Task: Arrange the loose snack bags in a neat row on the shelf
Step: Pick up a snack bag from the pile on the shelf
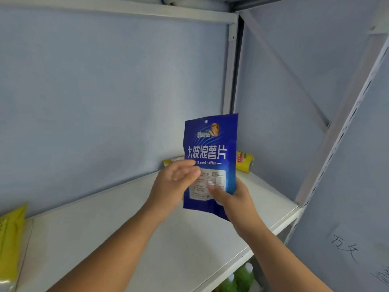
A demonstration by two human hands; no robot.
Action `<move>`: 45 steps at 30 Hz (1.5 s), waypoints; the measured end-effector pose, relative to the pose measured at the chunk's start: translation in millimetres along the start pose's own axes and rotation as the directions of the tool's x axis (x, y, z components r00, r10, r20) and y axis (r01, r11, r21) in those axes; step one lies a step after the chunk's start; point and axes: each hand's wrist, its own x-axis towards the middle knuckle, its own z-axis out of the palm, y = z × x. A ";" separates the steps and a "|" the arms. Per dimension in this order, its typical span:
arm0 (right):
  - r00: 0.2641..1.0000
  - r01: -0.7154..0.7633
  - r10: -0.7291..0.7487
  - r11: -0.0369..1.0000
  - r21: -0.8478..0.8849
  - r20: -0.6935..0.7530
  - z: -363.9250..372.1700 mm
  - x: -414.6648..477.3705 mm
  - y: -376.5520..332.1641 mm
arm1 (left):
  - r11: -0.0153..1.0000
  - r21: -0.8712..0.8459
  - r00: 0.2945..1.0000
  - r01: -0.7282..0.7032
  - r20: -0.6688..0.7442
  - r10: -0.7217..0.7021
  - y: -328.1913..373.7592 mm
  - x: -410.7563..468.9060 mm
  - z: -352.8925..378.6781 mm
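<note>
Subject item: one blue snack bag [210, 144], held upright above the white shelf [126, 228], toward its right rear corner and not yet set down. Its printed face is turned to the camera.

Right hand [237, 201]: grips the bag's lower right corner, thumb pressed on the front panel and fingers wrapped behind. This low grip evidently carries the weight and keeps the bag vertical.

Left hand [170, 184]: at the bag's left edge, fingers loosely curved with the tips against the front face. Motion blur prevents telling whether it pinches the edge or only steadies it. Its position suggests it is there to square the bag before placement.

Adjacent stock: a yellow bag [245, 163] lies flat at the back of the shelf, directly behind the blue one and partly hidden by it. A second yellow packet [10, 239] sits at the far left edge, well apart. Green bottles [242, 277] show on the level below.

Assessment: the row is barely begun. The bag is likely being lined up to stand in front of the back panel.
</note>
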 end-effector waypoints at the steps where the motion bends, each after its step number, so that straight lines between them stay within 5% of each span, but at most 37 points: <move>1: 0.999 -0.049 0.048 0.998 0.048 0.023 -2.4 -1.1 -0.4 | 0.997 0.072 0.997 -0.002 -0.076 0.007 -3.6 1.0 -3.7; 5: 0.968 -0.215 0.176 0.949 0.233 0.176 -8.1 -7.1 -1.0 | 0.994 0.059 0.996 0.087 -0.034 -0.085 -6.3 -3.8 -13.7; 8: 0.956 -0.243 0.197 0.947 0.211 0.217 -6.7 -9.7 0.1 | 0.995 0.027 0.995 0.100 -0.006 -0.100 -4.7 -12.8 -16.5; 17: 0.938 -0.185 0.174 0.983 0.010 0.300 19.2 -25.1 8.3 | 0.991 0.102 0.970 0.084 -0.236 -0.058 -3.0 -58.9 -39.0; 27: 0.806 -0.239 0.255 0.966 -0.100 0.534 95.7 -76.0 37.3 | 0.980 0.119 0.833 0.160 -0.548 -0.070 1.0 -162.3 -105.8; 37: 0.728 -0.228 0.263 0.964 -0.138 0.633 213.5 -151.4 32.4 | 0.986 0.063 0.747 0.154 -0.661 -0.075 20.3 -265.6 -205.7; 45: 0.709 -0.235 0.227 0.969 -0.079 0.668 368.0 -241.6 38.7 | 0.987 0.012 0.691 0.160 -0.716 -0.103 28.5 -369.9 -353.1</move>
